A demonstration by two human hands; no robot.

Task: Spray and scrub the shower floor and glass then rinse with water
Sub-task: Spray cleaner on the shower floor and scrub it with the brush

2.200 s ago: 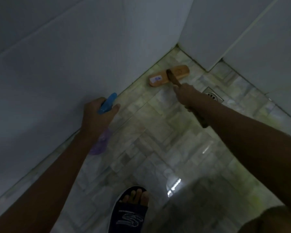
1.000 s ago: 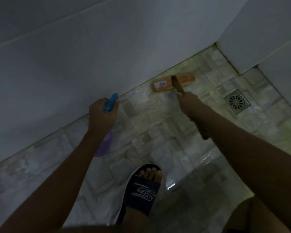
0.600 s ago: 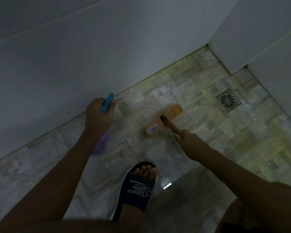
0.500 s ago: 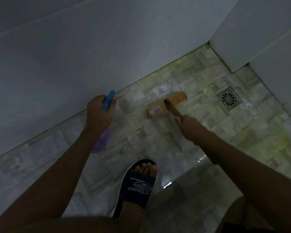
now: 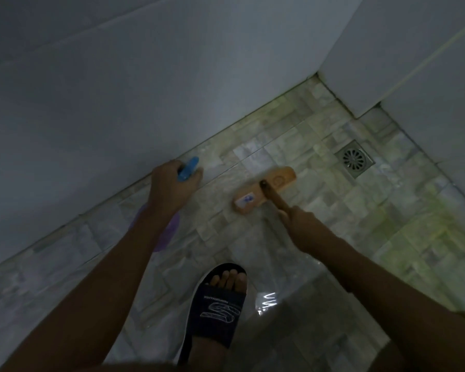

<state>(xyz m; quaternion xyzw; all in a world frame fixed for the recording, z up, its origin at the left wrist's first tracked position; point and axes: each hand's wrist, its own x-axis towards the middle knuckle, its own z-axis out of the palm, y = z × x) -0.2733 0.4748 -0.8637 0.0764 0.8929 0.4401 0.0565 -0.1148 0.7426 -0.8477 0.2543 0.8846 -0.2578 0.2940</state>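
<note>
Both hands are busy: left hand (image 5: 172, 189) grips a spray bottle (image 5: 163, 232), right hand (image 5: 300, 224) grips the brush (image 5: 265, 187) on the floor (image 5: 333, 210).

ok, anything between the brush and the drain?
No. The head view shows only bare floor between the brush and the drain; they sit apart.
</note>
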